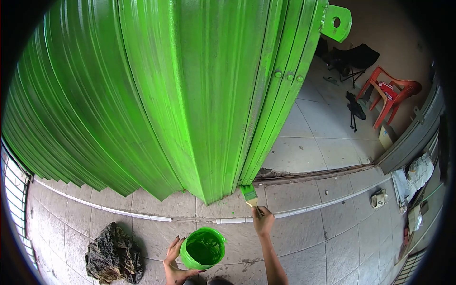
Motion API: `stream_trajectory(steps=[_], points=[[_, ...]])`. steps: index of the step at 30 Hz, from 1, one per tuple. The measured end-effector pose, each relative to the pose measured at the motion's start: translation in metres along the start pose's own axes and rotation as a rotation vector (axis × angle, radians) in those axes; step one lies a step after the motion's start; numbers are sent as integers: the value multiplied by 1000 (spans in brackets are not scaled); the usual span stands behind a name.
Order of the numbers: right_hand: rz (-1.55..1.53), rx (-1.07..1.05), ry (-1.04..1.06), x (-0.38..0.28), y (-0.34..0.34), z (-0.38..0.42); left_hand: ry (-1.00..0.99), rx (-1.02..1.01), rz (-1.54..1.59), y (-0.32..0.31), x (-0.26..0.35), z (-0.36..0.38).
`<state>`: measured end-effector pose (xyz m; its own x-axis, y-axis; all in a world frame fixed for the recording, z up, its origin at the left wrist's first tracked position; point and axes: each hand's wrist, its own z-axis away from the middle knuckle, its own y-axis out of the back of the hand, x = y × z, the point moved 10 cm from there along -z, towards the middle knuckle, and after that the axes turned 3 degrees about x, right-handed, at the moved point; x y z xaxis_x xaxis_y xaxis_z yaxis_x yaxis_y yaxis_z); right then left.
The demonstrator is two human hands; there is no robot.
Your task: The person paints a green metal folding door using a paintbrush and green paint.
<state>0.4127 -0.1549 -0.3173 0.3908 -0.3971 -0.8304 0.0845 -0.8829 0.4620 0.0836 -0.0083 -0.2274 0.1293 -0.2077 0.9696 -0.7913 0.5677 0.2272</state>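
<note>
At the bottom middle, my left hand (174, 264) is wrapped round the left side of a paint container (203, 249), which has green paint inside and on its rim. My right hand (263, 221) grips the handle of a paintbrush (251, 198). The green bristles touch or nearly touch the bottom edge of a folding metal door (223, 95), close to the floor track. The door is bright green, with some duller, streaky patches.
A crumpled dark cloth (114, 254) lies on the tiled floor (299, 237) at the lower left. Beyond the doorway stand a red plastic chair (390, 90) and a black folding chair (356, 58). White bags (420, 172) lean at the right. White strips (232, 220) cross the floor.
</note>
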Motion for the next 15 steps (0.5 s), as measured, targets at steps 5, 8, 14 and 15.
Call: stream_trajectory(steps=[5, 8, 14, 15], points=[[-101, 89, -21, -19, 24, 8, 23, 10, 18, 4, 9, -2], [9, 5, -17, 4, 17, 10, 22, 15, 23, 3, 6, 1], [145, -117, 75, -48, 5, -22, 11, 5, 19, 2, 7, -4], [94, -82, 82, -58, 14, -24, -3, 19, 34, 4, 3, -2]])
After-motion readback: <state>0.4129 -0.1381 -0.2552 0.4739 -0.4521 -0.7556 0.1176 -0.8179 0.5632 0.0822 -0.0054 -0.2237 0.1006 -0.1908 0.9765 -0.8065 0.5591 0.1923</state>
